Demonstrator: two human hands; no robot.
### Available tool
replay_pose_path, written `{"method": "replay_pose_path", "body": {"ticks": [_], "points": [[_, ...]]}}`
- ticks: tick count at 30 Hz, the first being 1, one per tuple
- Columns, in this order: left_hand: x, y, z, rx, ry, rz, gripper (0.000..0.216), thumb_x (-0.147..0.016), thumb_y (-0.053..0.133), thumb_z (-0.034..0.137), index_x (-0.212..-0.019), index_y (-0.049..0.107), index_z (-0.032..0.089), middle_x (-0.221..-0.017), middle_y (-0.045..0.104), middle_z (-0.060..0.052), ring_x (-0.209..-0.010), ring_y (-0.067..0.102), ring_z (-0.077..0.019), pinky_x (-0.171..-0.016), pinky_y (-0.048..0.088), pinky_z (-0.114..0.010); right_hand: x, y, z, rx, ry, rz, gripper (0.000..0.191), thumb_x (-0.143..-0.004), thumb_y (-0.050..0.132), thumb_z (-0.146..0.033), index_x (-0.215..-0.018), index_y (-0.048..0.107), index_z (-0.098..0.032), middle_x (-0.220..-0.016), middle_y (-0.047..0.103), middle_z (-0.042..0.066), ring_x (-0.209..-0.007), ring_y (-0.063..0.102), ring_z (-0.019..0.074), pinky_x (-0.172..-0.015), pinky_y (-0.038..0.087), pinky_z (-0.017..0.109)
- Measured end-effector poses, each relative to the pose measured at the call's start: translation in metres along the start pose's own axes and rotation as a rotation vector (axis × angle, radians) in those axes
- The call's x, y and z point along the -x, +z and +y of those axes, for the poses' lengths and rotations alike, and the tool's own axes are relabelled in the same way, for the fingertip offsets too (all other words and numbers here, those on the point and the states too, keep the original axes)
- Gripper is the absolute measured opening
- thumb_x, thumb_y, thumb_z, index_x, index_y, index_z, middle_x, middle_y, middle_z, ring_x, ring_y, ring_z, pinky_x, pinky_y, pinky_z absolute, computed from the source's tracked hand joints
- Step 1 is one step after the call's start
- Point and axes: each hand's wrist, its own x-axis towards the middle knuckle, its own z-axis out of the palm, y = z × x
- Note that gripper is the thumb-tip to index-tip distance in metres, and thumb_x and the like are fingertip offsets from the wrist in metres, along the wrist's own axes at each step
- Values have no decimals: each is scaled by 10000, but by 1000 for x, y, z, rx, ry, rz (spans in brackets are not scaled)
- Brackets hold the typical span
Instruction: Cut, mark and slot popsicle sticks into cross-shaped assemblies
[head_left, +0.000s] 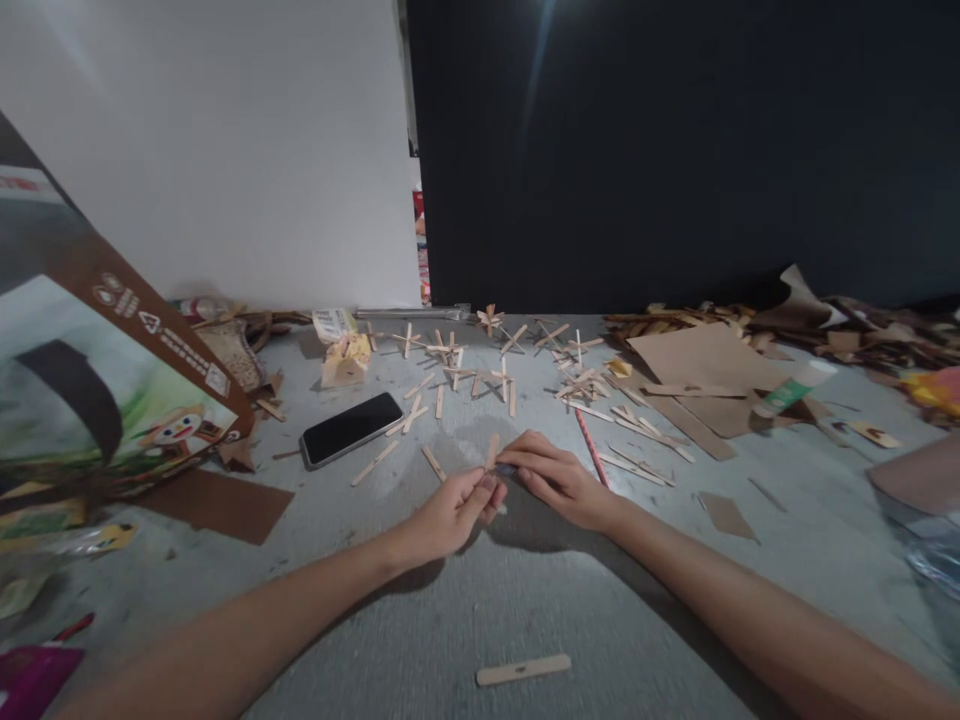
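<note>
My left hand (465, 508) is closed, pinching a wooden craft stick (493, 452) that points up and away. Close against it, my right hand (559, 478) has its fingers bent together around a small dark grey piece (507, 469). That piece meets the stick between the two hands; its kind is too blurred to tell. Nearer me lies a single craft stick (523, 670) with a dark mark. Beyond my hands, several sticks are joined into crosses and star shapes (489, 380). A red pencil-like rod (592, 448) lies beside my right hand.
A black phone (352, 428) lies left of the sticks. A large printed bag (112, 360) stands at the left. Toward the right are cardboard sheets (705, 365), a glue stick (795, 388) and a scrap pile (862, 330). White and black panels (675, 150) rise behind.
</note>
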Motion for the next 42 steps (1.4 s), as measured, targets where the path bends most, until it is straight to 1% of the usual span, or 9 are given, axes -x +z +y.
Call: {"method": "replay_pose_path", "body": {"ticks": [6,9,14,18,25,28,35,38,42], "points": [[0,1,3,25,-52,13,614,-919,504,796,-836,533,188,-726,478,32,-668,458,-118,-677,411,-265,-1,0,-2,29,4,-23,332,-1111,405,-235,-1372,610,-224,-1130,686,128,-1044,633,237,-914,551,416],[0,2,4,55,-31,27,634,-895,512,820,-806,507,193,-720,464,40,-658,442,-112,-669,410,-262,-1,-1,-1,27,13,-23,330,-1110,411,-234,-1369,615,-231,-1130,692,121,-1053,637,235,-923,552,412],[0,1,0,26,-24,7,616,-931,491,789,-808,515,186,-723,476,31,-653,435,-113,-640,382,-266,-1,-1,-3,26,8,-18,321,-1106,417,-217,-1364,609,-229,-1130,686,124,-1047,628,236,-911,545,409],[0,1,-3,1,-36,6,620,-941,472,786,-852,543,176,-739,495,24,-676,464,-120,-662,388,-269,-2,0,-4,24,-8,-9,328,-1105,414,-206,-1377,596,-232,-1126,680,123,-1040,624,239,-911,542,415],[0,3,3,21,-13,17,585,-963,479,749,-819,519,183,-734,469,29,-658,432,-113,-652,383,-265,0,0,-1,21,4,-15,317,-1107,427,-213,-1369,606,-233,-1133,680,120,-1049,633,235,-920,542,416],[0,3,1,28,-31,17,586,-955,496,749,-824,529,179,-736,479,26,-647,430,-107,-633,371,-257,0,0,-3,32,14,-23,318,-1109,417,-219,-1361,610,-223,-1121,678,122,-1039,629,236,-906,551,414],[0,4,-4,5,-41,27,647,-926,447,819,-823,522,184,-717,459,32,-642,410,-115,-619,339,-262,-1,-1,-5,35,-1,-20,336,-1108,408,-219,-1389,592,-227,-1119,671,123,-1034,622,238,-900,552,415],[-1,3,-4,18,-30,39,637,-928,457,812,-831,521,186,-736,464,32,-644,411,-111,-620,343,-259,-1,-2,-2,44,23,-27,337,-1111,407,-238,-1384,604,-229,-1125,674,125,-1047,628,241,-916,555,418],[-1,3,-5,7,-23,36,625,-944,454,793,-810,517,186,-694,441,43,-612,391,-105,-587,326,-251,0,-1,-2,40,19,-26,344,-1116,391,-241,-1390,599,-240,-1135,675,120,-1053,630,240,-924,550,414]]}}
